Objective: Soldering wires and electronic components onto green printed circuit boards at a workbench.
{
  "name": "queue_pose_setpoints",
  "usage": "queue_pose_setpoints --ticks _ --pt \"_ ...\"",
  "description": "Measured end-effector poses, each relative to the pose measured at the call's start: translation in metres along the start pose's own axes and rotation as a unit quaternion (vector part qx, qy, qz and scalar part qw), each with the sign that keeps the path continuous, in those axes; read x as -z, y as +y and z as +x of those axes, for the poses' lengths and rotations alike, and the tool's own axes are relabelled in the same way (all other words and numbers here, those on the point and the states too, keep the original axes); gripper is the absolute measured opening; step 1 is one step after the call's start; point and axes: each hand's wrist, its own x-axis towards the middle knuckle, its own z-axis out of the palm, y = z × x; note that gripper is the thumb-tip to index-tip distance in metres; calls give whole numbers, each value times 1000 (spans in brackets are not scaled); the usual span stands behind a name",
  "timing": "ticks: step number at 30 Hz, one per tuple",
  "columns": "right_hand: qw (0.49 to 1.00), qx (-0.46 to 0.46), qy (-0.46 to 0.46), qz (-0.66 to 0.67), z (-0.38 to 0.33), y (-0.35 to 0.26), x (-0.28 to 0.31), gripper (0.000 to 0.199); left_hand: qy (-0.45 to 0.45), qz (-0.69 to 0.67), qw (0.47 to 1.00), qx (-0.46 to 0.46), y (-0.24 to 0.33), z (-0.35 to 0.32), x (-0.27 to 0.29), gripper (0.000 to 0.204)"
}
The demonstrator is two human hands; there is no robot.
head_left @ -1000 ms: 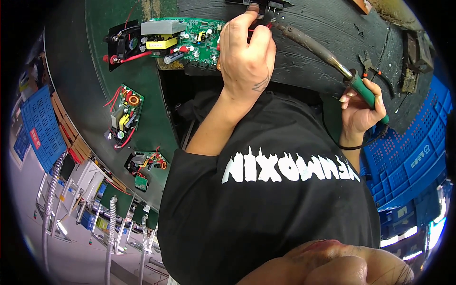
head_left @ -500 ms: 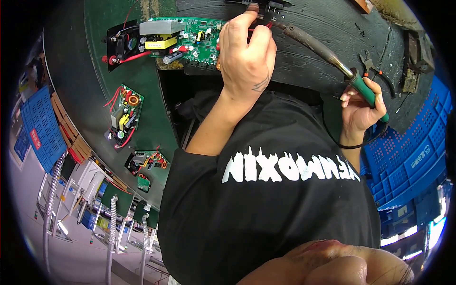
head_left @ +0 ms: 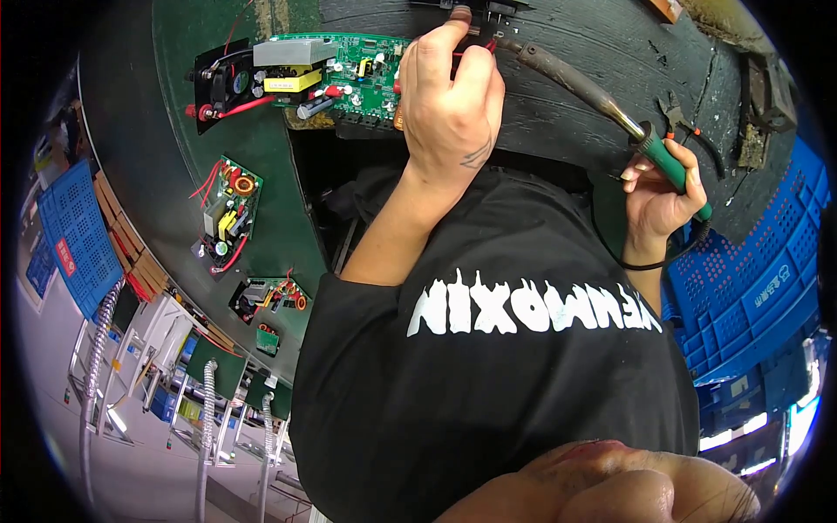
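My right hand (head_left: 658,199) is closed around the green handle of a soldering iron (head_left: 571,77). The iron's metal shaft slants up and left, its tip end close to a red wire (head_left: 492,44) and a black part with metal pins (head_left: 499,10) at the top edge. My left hand (head_left: 453,105) is curled over the right end of a green circuit board (head_left: 375,63). Its index fingertip reaches the black part, and the red wire comes out by the thumb. My fingers hide the wire's other end and part of the board. A fan and a grey heatsink sit at the board's left end.
Pliers with orange-and-black handles (head_left: 676,118) lie right of the iron. More boards with coils and wires (head_left: 231,205) rest on the green bench at left, with a smaller board (head_left: 272,296) below them. Blue perforated crates (head_left: 750,296) stand at right. A metal block (head_left: 769,96) sits upper right.
My left hand and the board have shifted very slightly left. The soldering iron has moved barely, still in my right hand.
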Motion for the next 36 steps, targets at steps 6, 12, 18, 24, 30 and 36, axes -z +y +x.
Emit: queue_pose_setpoints --ticks 6,12,18,24,30,36 --pt "1000 -7 12 4 -1 0 3 51 157 -78 981 -88 -12 -10 -20 14" --pt "1000 -8 22 1 -1 -1 2 52 151 -79 982 -77 -9 -8 -19 14" --pt "999 -10 15 47 -2 -6 2 53 153 -75 983 -72 -9 -7 -19 14" --pt "999 -2 32 41 -3 -12 8 52 152 -86 983 -63 -7 -5 -19 14" --pt "998 -7 32 52 -4 -13 8 52 156 -94 981 -62 -7 -6 -20 14" --pt "998 -3 35 49 -4 -12 9 52 167 -88 980 -67 -10 -7 -21 14"
